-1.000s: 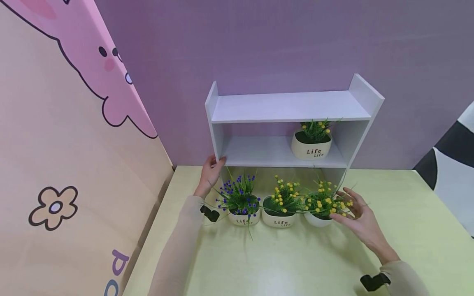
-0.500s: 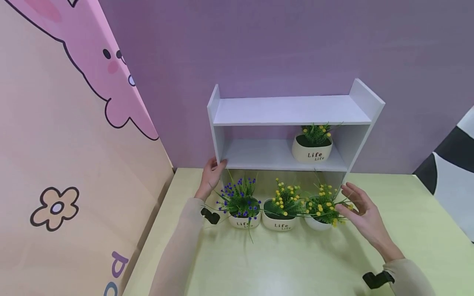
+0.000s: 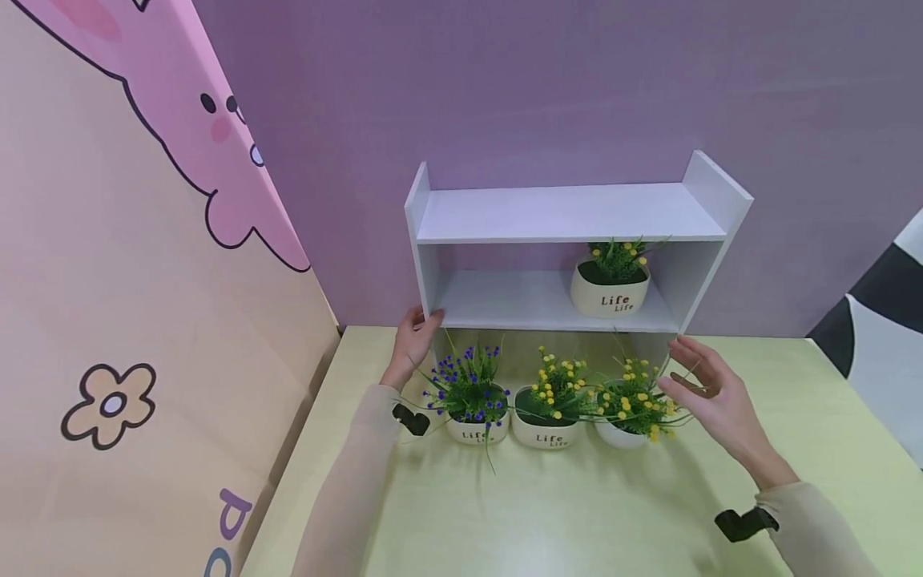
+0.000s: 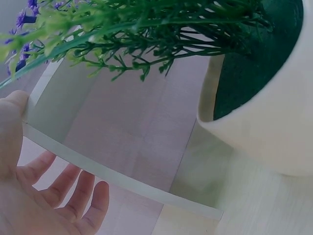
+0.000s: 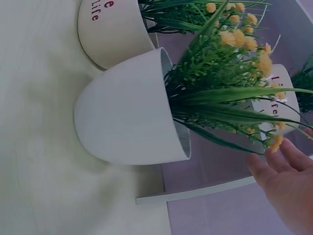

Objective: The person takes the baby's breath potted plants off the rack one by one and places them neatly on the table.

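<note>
A small white shelf stands against the wall. My left hand grips its left side panel at middle-board height, the thumb on the inner side and the fingers outside. My right hand is raised at the right side panel, fingers loosely bent, holding nothing. Nearest to it is a rounded white pot of yellow flowers, whose blooms and leaves overlap the fingers in the right wrist view. Beside that pot stand another yellow-flowered pot and a purple-flowered pot, both lettered "Life".
Another "Life" pot with yellow flowers sits on the right of the shelf's middle board. The pale table extends in front of the row of pots. A cartoon-printed wall rises at the left.
My right hand has drawn away from the right pot's flowers, moving up and right to the shelf's right side. My left hand keeps its grip on the shelf.
</note>
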Motion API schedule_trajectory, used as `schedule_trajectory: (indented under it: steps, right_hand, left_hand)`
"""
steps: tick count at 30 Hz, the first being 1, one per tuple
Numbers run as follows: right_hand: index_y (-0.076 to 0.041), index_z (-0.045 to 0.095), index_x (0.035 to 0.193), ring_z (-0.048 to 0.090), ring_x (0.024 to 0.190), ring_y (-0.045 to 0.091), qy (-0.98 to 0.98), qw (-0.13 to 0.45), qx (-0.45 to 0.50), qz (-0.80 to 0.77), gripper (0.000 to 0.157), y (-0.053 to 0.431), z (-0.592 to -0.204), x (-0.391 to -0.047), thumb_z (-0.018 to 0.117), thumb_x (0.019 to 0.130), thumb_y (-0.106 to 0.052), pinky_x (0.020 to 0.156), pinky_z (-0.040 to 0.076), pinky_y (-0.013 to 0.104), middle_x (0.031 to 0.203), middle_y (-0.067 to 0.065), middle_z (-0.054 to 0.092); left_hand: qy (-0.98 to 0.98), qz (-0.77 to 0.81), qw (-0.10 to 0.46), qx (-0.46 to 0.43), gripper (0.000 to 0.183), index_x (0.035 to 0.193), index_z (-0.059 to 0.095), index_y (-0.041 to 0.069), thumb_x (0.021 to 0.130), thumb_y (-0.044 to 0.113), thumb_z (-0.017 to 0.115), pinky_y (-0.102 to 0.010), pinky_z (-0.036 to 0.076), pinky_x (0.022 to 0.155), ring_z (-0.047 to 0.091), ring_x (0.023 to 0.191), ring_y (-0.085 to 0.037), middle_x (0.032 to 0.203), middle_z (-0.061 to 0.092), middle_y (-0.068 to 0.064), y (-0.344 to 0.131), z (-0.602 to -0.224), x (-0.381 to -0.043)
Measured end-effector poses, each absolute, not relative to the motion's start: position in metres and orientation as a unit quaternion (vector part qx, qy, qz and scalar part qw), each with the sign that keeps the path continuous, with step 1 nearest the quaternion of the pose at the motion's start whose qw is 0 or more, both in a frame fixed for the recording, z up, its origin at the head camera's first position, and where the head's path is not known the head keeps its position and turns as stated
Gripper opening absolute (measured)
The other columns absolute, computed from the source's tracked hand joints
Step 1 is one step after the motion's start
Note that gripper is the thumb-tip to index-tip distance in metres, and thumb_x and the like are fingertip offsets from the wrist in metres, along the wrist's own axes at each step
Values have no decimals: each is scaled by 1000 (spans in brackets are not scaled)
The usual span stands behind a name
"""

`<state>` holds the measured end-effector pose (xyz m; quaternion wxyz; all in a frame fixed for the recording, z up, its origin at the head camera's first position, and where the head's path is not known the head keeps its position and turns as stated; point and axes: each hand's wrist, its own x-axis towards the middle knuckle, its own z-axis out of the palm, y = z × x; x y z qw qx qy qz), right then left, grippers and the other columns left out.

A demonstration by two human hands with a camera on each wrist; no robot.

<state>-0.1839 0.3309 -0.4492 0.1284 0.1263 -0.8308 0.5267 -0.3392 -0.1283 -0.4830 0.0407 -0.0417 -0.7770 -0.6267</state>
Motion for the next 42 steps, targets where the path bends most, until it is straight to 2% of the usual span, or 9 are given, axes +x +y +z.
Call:
schedule_trajectory:
  steps: [7,15,30,42]
  right_hand:
    - [-11,29,168,49,132,-16,-837,122,120,520,78,332,-441,-188,70,102,-5,98,46,3,153,-24,49]
    - [-10,28,169,48,131,-18,-840,116,121,516,79,331,-432,-192,70,102,-5,97,46,3,166,-2,48]
    - [-15,24,171,47,128,-22,-848,96,108,510,85,336,-415,-201,72,102,-9,95,47,3,171,5,42]
    - [-15,24,171,47,140,-9,-853,95,107,503,83,338,-407,-210,71,103,-12,97,46,3,171,4,42]
  left_hand:
    - [-779,-624,40,-43,64,158,45,5,107,40,61,-59,51,111,56,141,-43,152,54,-25,-128,-482,-338]
    - [-781,-622,39,-44,66,159,43,5,107,40,61,-60,50,112,56,141,-43,152,54,-26,-128,-481,-338]
    - [-780,-623,39,-44,65,159,44,5,107,41,60,-61,49,113,56,141,-43,153,54,-25,-128,-483,-340]
    - [-779,-624,41,-44,66,159,44,4,106,40,61,-61,49,113,57,141,-44,152,54,-26,-128,-482,-339]
